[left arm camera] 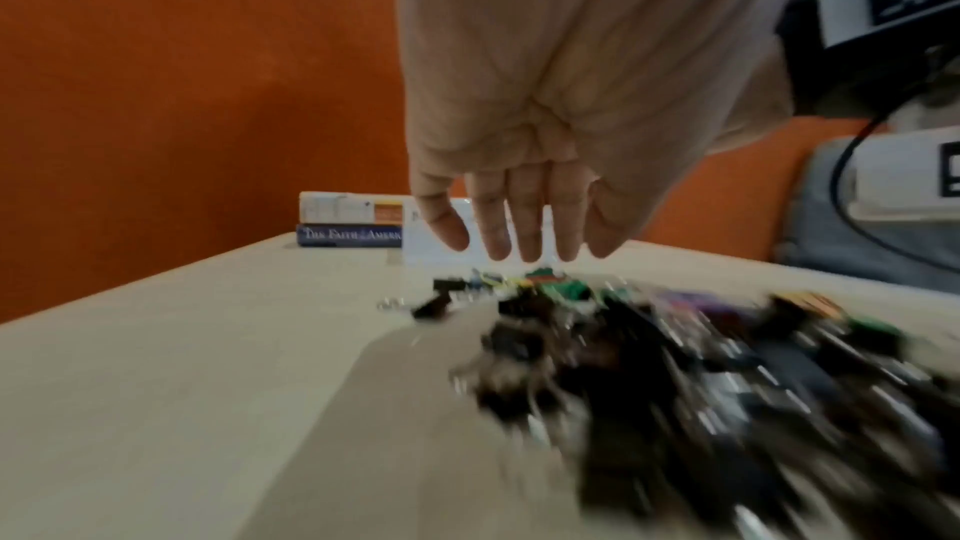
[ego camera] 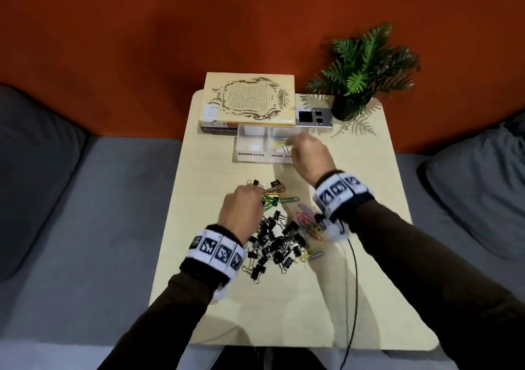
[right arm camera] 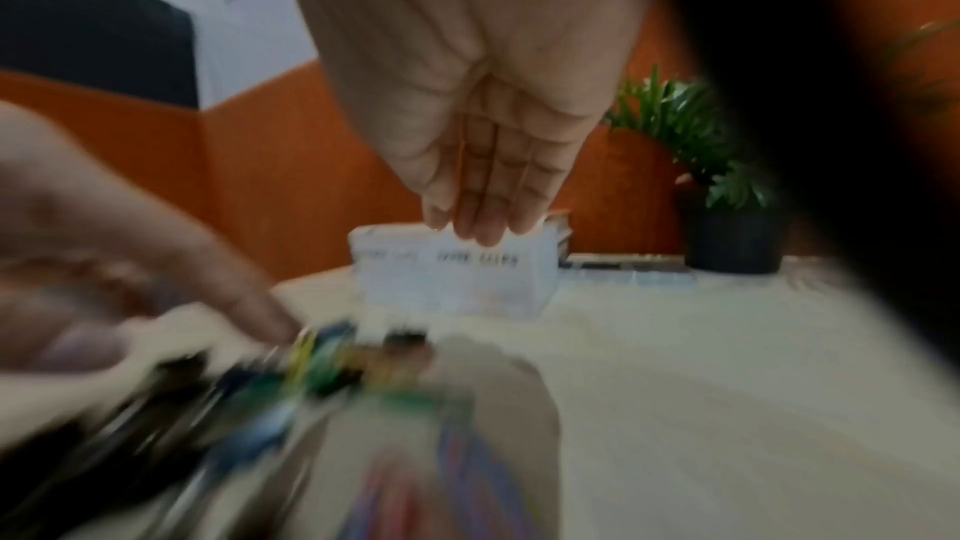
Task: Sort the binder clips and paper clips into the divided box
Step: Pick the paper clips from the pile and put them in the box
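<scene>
The right hand (ego camera: 308, 152) is extended over the compartment labelled for paper clips in the divided box (ego camera: 250, 157), fingers straight and held together, with nothing visible between them; a few paper clips (ego camera: 285, 146) already lie in that compartment. The left hand (ego camera: 243, 209) is over the far edge of the mixed pile, fingers pointing down and relaxed just above the green and yellow clips; motion blur in the wrist views means it cannot be confirmed whether a fingertip touches one. The binder clips (ego camera: 272, 241) form a black tangle at the centre of the table (ego camera: 369, 256), with coloured paper clips at its far and right edges. The binder-clip compartment appears empty. For the step in hand, release over the correct label, low to the compartment, so that clips do not bounce across the divider. For the following pick, select loose clips at the pile edge, since interlocked wire handles probably drag neighbours along.
</scene>
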`<state>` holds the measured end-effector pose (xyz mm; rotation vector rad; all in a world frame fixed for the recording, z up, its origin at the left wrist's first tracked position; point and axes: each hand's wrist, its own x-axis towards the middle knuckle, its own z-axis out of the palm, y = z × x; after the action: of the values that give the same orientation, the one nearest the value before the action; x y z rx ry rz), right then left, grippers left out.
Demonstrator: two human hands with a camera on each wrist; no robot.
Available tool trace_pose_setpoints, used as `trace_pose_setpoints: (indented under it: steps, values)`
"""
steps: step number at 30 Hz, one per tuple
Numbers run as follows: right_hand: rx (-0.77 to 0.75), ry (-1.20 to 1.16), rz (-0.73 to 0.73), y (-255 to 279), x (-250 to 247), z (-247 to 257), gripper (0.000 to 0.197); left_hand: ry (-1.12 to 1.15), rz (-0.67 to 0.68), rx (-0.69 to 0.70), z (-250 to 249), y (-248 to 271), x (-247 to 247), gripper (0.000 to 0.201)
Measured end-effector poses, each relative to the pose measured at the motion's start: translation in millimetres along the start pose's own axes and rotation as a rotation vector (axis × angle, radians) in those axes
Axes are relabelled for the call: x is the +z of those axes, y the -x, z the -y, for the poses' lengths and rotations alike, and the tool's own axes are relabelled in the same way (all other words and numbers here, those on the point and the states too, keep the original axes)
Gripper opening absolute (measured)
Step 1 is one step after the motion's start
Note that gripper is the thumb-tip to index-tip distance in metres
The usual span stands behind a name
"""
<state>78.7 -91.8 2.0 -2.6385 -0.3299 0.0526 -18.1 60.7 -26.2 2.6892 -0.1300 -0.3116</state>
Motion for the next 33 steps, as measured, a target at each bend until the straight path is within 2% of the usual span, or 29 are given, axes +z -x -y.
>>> trace_pose_setpoints:
  steps: [1,3,5,6,7,10,12,14,17,19,21,24,28,33]
  values:
    - [-0.048,0.017,0.051,20,7,-3,0.025,-0.040,0.030,0.067,0,11,10,0.033]
    - [-0.112,0.073,0.249,61,22,-9,0.030,-0.103,0.114,0.121,3,28,25,0.039]
    - [-0.171,0.106,0.397,88,34,-20,0.048,-0.141,0.148,0.115,9,38,31,0.042]
    - [-0.201,0.137,0.421,94,35,-26,0.057,-0.142,0.140,0.114,12,42,30,0.041]
    - [-0.208,0.172,0.429,99,34,-33,0.060,-0.139,0.129,0.113,14,46,29,0.038]
    - [-0.161,0.223,0.360,102,24,-40,0.046,-0.123,0.055,0.098,20,53,20,0.026]
    - [-0.161,0.178,0.337,101,24,-31,0.055,-0.069,-0.058,0.097,16,41,11,0.024]
    - [-0.190,0.153,0.365,93,32,-15,0.069,-0.073,-0.086,0.105,8,15,3,0.037]
    - [-0.174,0.202,0.441,83,47,-2,0.075,-0.195,0.103,0.118,-5,-26,1,0.066]
    - [-0.137,0.218,0.445,85,49,-5,0.077,-0.311,0.232,0.109,-5,-41,6,0.075]
    - [-0.079,0.209,0.414,92,45,-13,0.081,-0.374,0.273,0.085,2,-46,6,0.081]
    - [-0.046,0.185,0.349,103,40,-22,0.082,-0.321,0.156,0.015,14,-37,-1,0.087]
    - [-0.100,0.217,0.392,115,42,-14,0.080,-0.205,-0.083,-0.007,26,0,3,0.064]
    - [-0.100,0.238,0.371,127,40,-8,0.075,-0.111,-0.126,-0.020,36,38,16,0.057]
